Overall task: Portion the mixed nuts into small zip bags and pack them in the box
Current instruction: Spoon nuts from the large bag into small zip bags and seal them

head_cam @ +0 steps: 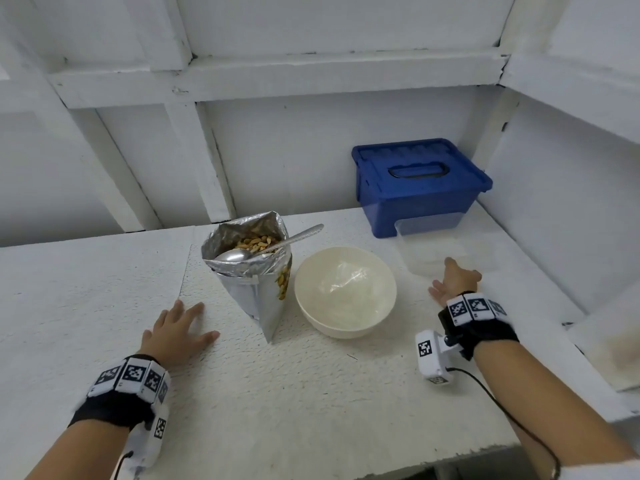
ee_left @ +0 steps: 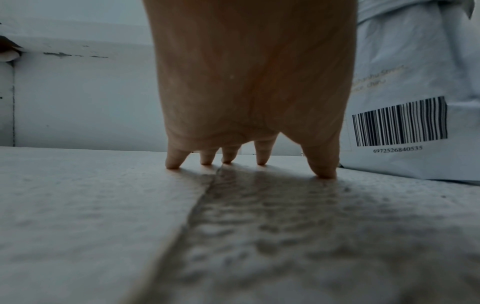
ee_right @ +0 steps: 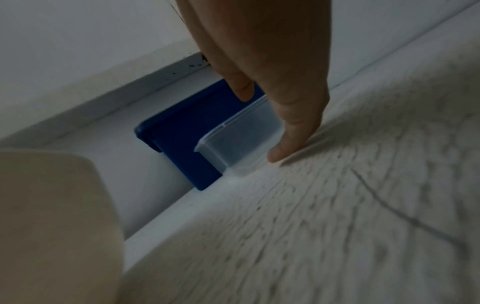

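Both hands hold nothing. Left hand (head_cam: 176,332) lies spread with its fingertips (ee_left: 172,164) down on the white table (head_cam: 311,393), just left of the foil bag of nuts (head_cam: 254,271). Right hand (head_cam: 453,282) is open with straight fingers, stretched toward a clear tub (ee_right: 241,139) at the far right; one fingertip is at the tub's near side, though I cannot tell whether it touches.

By my judgement the portioning has not begun: no filled small bags are to be seen, and the blue box (head_cam: 419,185), far right against the wall, has its lid on. The nuts are all in the foil bag, which stands open near the middle with a metal spoon (head_cam: 266,245) resting in its mouth. The clear tub sits right in front of the blue box, touching or nearly so.

Next, the right hand would need to close on the tub and draw it nearer, if that is its aim. A cream bowl (head_cam: 346,292) stands just right of the foil bag, with something clear and crinkled inside, possibly the zip bags. The tub blocks the front of the box, and the tall foil bag could tip if knocked.
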The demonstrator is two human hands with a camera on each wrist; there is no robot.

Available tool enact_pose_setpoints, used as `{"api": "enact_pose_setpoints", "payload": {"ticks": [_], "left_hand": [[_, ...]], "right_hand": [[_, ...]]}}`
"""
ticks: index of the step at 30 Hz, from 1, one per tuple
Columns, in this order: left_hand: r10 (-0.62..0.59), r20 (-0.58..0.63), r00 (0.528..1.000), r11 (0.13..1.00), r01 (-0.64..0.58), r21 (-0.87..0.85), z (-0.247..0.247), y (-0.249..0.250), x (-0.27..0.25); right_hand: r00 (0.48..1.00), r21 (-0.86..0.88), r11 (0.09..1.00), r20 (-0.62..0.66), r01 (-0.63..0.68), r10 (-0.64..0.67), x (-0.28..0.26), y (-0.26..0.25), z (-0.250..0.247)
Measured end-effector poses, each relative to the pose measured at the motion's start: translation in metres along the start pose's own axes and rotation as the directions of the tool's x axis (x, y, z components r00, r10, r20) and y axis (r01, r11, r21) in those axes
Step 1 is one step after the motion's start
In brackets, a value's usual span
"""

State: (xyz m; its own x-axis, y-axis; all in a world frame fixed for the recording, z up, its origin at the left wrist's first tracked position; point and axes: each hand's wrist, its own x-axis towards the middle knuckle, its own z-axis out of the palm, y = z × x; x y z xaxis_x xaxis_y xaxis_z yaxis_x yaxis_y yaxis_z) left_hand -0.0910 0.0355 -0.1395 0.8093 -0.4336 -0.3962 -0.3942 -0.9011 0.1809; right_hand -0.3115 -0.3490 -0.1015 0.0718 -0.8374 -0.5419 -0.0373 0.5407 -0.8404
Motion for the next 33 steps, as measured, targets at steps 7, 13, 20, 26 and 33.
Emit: {"api": "enact_pose_setpoints", "payload": {"ticks": [7,13,20,26,33], "left_hand": [[-0.005,-0.002,1.0,1.0,0.005,-0.027,0.0,0.0,0.001],[-0.005,-0.022,1.0,0.999,0.004,-0.033,0.002,-0.003,0.002],[-0.005,-0.022,1.0,0.999,0.004,-0.038,0.003,-0.004,0.003],[0.0,-0.022,1.0,1.0,0.0,-0.02,0.001,-0.001,0.002],[-0.01,-0.014,1.0,1.0,0.01,0.004,0.0,0.0,0.001]], "right_hand": [[0.999,-0.089,0.995,0.02,0.033,-0.031,0.016,-0.004,0.004],[0.998,-0.07,0.996,0.052,0.051,-0.047,0.01,0.007,0.009],[0.988,-0.075,0.995,0.142,0.07,-0.059,-0.012,0.02,0.023],[0.991,-0.065,0.994,0.106,0.09,-0.083,-0.036,0.01,0.018],[0.598,-0.432,0.493,0.763,0.755,-0.246,-0.099,0.002,0.029]]}}
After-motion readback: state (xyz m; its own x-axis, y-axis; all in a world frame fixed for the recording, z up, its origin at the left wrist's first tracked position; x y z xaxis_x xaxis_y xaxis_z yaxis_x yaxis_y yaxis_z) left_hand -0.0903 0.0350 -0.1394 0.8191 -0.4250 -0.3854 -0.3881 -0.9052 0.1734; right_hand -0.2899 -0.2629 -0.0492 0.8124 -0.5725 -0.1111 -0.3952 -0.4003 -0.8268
